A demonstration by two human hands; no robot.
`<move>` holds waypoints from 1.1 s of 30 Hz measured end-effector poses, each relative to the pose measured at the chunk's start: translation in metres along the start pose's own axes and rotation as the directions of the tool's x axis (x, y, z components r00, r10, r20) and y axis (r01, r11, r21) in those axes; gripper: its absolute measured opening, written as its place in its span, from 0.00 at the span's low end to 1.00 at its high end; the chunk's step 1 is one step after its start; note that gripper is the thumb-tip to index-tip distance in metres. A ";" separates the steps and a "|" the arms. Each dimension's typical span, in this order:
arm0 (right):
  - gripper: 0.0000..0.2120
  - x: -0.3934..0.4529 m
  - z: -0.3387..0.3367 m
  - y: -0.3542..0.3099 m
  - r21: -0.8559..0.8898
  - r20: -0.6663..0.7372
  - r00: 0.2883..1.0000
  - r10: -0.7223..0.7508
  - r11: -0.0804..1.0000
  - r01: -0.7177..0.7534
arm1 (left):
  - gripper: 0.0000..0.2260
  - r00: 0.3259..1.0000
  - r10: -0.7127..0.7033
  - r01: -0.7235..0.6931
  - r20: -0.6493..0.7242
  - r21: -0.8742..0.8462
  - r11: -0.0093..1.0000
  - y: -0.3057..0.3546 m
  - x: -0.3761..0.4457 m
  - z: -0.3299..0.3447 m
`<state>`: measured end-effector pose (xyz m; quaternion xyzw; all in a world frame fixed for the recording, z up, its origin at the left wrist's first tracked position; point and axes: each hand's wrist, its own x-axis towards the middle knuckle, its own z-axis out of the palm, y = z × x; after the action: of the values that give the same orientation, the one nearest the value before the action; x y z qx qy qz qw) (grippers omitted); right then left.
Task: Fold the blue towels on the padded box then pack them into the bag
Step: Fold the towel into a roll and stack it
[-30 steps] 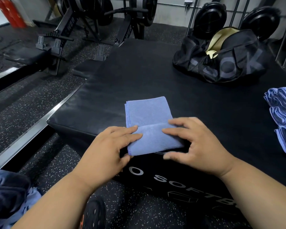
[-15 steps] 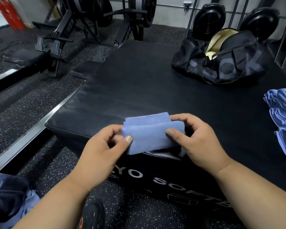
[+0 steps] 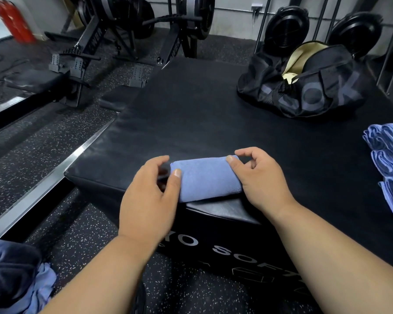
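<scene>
A blue towel (image 3: 204,180), folded into a thick short bundle, lies at the near corner of the black padded box (image 3: 191,114). My left hand (image 3: 148,200) holds its left end, thumb on top and fingers curled behind it. My right hand (image 3: 261,180) pinches the far right corner between thumb and curled fingers. The black bag (image 3: 304,91) sits open at the far right of the box, its pale lining showing. Three folded blue towels (image 3: 388,159) lie in a row at the box's right edge.
Loose blue and dark cloth (image 3: 32,282) lies at the lower left, below the box. Rowing machines (image 3: 95,53) stand on the speckled floor to the left, with a metal rail (image 3: 43,189) beside the box. Weight plates (image 3: 286,28) lean behind the bag.
The towel's near half has been turned over onto the far half, making a shorter, thicker bundle. Both hands have moved from pressing flat to gripping its ends.
</scene>
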<state>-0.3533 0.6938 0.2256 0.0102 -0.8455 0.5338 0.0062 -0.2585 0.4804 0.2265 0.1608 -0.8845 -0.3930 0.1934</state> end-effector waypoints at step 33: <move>0.20 -0.018 0.004 0.006 -0.419 0.027 0.993 -0.117 0.901 0.117 | 0.17 0.990 -0.006 -0.008 0.140 0.101 0.995 -0.003 0.004 -0.005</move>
<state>-0.3352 0.6930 0.2184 0.0599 -0.9383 0.3384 0.0396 -0.2594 0.4731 0.2281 0.1419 -0.9148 -0.3579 0.1224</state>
